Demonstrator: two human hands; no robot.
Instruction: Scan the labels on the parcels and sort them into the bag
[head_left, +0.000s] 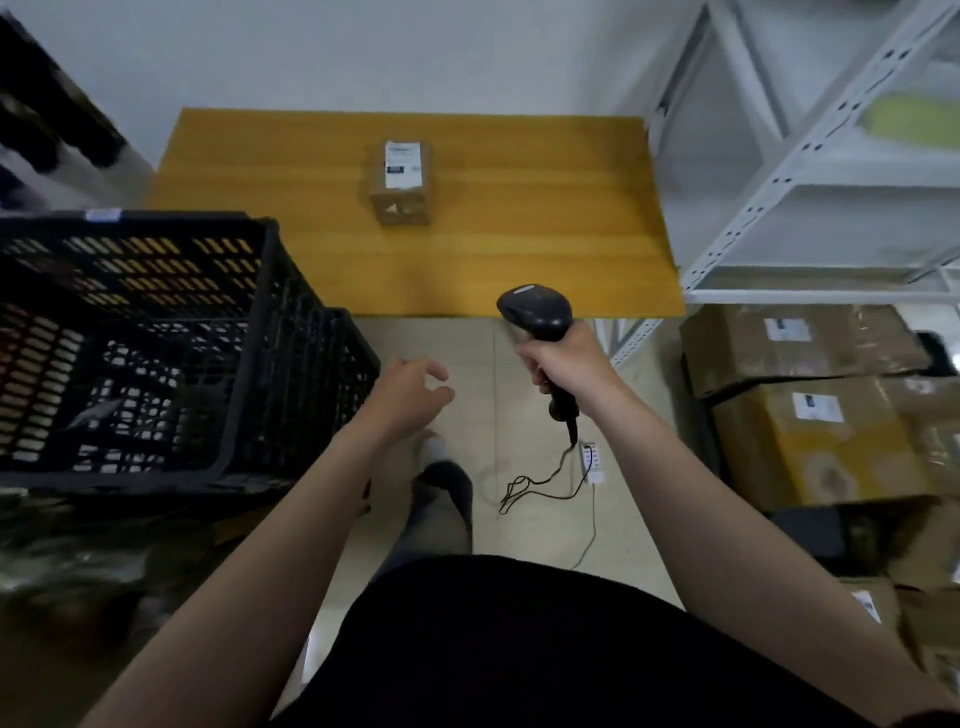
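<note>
A parcel storeroom: white metal shelving (774, 182), stacked labelled cartons (810, 452), black plastic crate (311, 374).

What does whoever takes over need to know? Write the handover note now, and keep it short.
Right hand grips the barcode scanner, its head pointing toward the table.
Left hand is open and empty, beside the black crate.
One labelled parcel sits on the table, label up, no hand on it.
More labelled boxes are stacked at right.
Done: cannot tell. Left: scan the parcel and bag it; no bag is plainly in view.
</note>
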